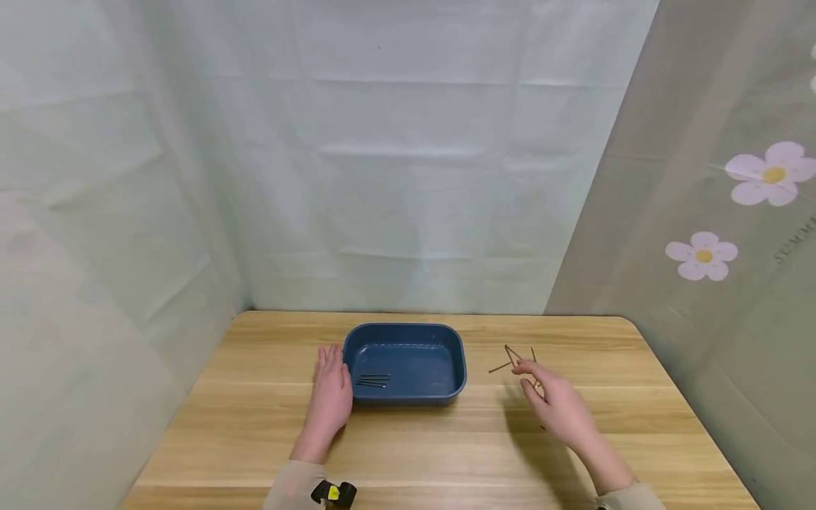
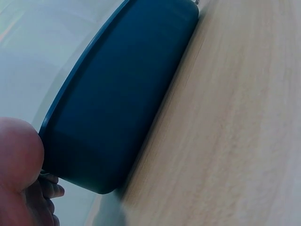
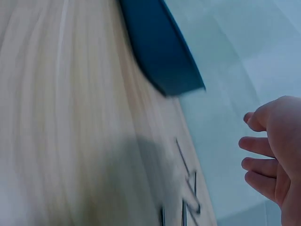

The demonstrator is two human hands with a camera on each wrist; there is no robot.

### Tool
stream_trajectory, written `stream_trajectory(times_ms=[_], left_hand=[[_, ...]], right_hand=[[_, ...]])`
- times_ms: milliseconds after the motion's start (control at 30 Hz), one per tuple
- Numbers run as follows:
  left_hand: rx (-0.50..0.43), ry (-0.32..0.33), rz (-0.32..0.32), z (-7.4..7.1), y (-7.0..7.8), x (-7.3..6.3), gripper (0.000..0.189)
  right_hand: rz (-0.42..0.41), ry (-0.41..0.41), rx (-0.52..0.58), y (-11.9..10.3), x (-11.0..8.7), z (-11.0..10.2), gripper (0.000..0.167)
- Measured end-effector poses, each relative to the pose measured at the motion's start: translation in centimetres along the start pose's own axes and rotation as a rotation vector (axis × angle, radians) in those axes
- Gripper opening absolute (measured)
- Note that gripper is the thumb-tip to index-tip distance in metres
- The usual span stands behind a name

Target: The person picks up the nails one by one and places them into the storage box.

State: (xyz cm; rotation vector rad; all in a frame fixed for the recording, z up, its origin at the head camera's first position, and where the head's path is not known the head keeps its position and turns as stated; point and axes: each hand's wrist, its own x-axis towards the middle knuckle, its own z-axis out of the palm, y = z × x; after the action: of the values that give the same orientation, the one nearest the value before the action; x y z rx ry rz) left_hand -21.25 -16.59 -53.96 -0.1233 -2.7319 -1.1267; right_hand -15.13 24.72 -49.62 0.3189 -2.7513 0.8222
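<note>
A dark blue rectangular tray [image 1: 414, 397] stands on the table, with several long, thin metal nails [image 1: 373, 381] lying side by side in its left end. My left hand [image 1: 330, 397] rests along the tray's left side, fingers stretched forward. In the left wrist view the thumb [image 2: 21, 150] touches the tray's rim. Right of the tray, several more nails [image 1: 500, 367] lie crisscrossed on the wood. Over them hovers my right hand [image 1: 561, 407], its fingers loosely bent. Nothing shows between those fingers in the right wrist view, and the hand partly hides the loose nails.
The light wooden table [image 1: 421, 453] has rounded far corners. Pale fabric curtains [image 1: 408, 177] hang behind it and on both sides, the right one with printed flowers [image 1: 701, 256]. A small black device [image 1: 333, 494] is strapped at the left sleeve.
</note>
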Motion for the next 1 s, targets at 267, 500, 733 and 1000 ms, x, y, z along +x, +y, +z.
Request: stream_trajectory(times_ms=[267, 500, 733, 1000], left_hand=[[0.028, -0.002, -0.002, -0.4, -0.2, -0.3, 0.05], [0.044, -0.018, 0.008, -0.1, 0.1, 0.2, 0.05], [0.062, -0.013, 0.014, -0.4, 0.5, 0.0, 0.05], [0.064, 0.004, 0.026, 0.0, 0.9, 0.0, 0.049]], right_hand=[[0.008, 0.009, -0.041, 3.3, -1.6, -1.8, 0.016], [0.03, -0.006, -0.041, 4.8, -2.3, -2.8, 0.011], [0.025, -0.129, -0.115, 5.5, -3.3, -3.6, 0.007], [-0.016, -0.187, -0.166, 6.4, -5.0, -4.4, 0.024]])
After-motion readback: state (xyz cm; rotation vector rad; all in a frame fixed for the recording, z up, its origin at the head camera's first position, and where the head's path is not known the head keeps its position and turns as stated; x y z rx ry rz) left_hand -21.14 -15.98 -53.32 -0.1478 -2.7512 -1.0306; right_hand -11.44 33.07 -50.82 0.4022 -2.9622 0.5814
